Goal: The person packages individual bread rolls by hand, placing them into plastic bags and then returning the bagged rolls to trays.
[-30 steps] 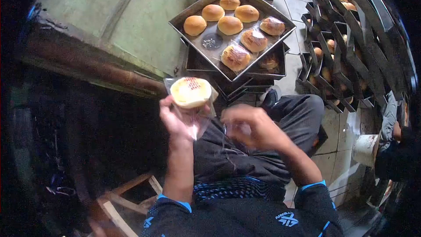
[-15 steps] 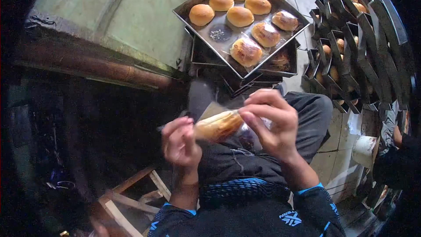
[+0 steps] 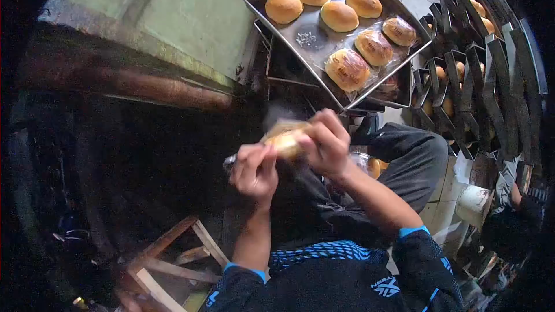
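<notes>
A wrapped bread roll [image 3: 286, 143], blurred by motion, is between my two hands above my lap. My left hand [image 3: 253, 169] pinches its left end with closed fingers. At the right end, the fingers of my right hand [image 3: 328, 144] are closed on it too. Beyond my hands, a metal tray [image 3: 300, 52] holds several plain buns [image 3: 339, 17] on the far side and three buns in clear plastic [image 3: 347, 70] on the near right side. More wrapped bread [image 3: 374, 167] lies beside my right forearm, partly hidden.
Stacked metal trays with buns [image 3: 488, 86] stand at the right. A greenish board [image 3: 191, 17] with a worn edge fills the upper left. A wooden frame [image 3: 202, 237] is at the lower left, and a white bucket [image 3: 474, 199] at the right. Another person's arm [image 3: 515, 193] shows beyond it.
My hands have come closer together, with my right hand shifted left and slightly up over the roll. The view has shifted, so the tray appears farther right. More wrapped bread shows near my lap.
</notes>
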Demonstrator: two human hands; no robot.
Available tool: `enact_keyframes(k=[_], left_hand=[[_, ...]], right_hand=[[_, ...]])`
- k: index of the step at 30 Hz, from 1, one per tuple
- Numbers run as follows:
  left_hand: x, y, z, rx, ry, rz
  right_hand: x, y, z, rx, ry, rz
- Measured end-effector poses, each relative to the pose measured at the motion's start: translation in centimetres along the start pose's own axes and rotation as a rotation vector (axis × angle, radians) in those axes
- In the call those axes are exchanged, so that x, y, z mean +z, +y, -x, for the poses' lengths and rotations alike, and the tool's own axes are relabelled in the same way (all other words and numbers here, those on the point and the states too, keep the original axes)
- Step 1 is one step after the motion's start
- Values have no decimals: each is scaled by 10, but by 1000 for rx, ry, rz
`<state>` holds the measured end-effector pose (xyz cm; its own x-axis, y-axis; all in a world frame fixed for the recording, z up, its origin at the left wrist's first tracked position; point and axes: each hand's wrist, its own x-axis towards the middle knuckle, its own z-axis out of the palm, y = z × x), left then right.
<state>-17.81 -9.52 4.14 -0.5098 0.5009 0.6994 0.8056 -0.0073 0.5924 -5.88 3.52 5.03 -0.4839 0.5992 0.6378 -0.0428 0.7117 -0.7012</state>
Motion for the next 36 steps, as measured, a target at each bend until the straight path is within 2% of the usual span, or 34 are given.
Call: enact_keyframes(k=[1,2,3,4,7,10,11,12,13,15,16,17,19,22,23,25,26,27,29,30,32,33,34,35,36], left_hand=[[11,-3,-8,36,29,-79],[17,-11,-11,-229,111,37],[17,-17,-14,-492,193,153],[3,-13,-20,-591,79,256],[-33,2,13,-816,14,470],[-63,15,76,-765,-137,220],[-67,17,94,-702,-169,107],[-69,21,96,-540,-189,11],[-68,26,94,-573,-126,77],[-73,42,81,-640,17,198],[-85,43,67,-672,-66,151],[-84,47,43,-699,-95,139],[-73,39,7,-738,-129,198],[-49,10,-18,-869,-158,368],[-45,0,-21,-881,-163,413],[-43,4,-36,-905,-51,525],[-44,0,-33,-890,-44,548],[-41,-2,-29,-862,-42,534],[-25,5,-18,-812,-38,500],[-10,25,-19,-835,-77,566],[19,49,-9,-670,-336,454],[39,50,3,-440,-447,368],[58,59,10,-336,-551,249],[77,57,33,-202,-629,111],[90,38,67,-277,-872,144]], right_hand=[[9,6,-11,-20,-9,-36],[13,13,-23,52,8,85],[14,17,-34,266,223,15],[14,14,-29,319,235,59],[8,-8,28,472,178,104],[2,-23,112,834,6,14],[-4,-32,116,898,-62,49],[-13,-30,119,931,-198,38],[-23,-24,119,959,-336,25],[-40,-29,90,737,-120,76],[-55,-30,73,771,-209,199],[-62,-51,41,863,-229,165],[-56,-49,15,243,-343,-7],[-20,-46,2,111,-529,102],[-25,-41,-8,282,-592,11],[-31,-28,-35,623,-702,-180],[-33,-9,-37,588,-588,-231],[-30,22,-28,460,-346,-117],[-41,55,-48,755,-94,-298],[-48,73,-66,787,-81,-397],[-56,103,-97,527,-3,87],[-59,111,-101,479,-1,267],[-63,118,-105,436,9,450],[-70,115,-107,275,-39,618],[-74,105,-99,290,-101,555]])
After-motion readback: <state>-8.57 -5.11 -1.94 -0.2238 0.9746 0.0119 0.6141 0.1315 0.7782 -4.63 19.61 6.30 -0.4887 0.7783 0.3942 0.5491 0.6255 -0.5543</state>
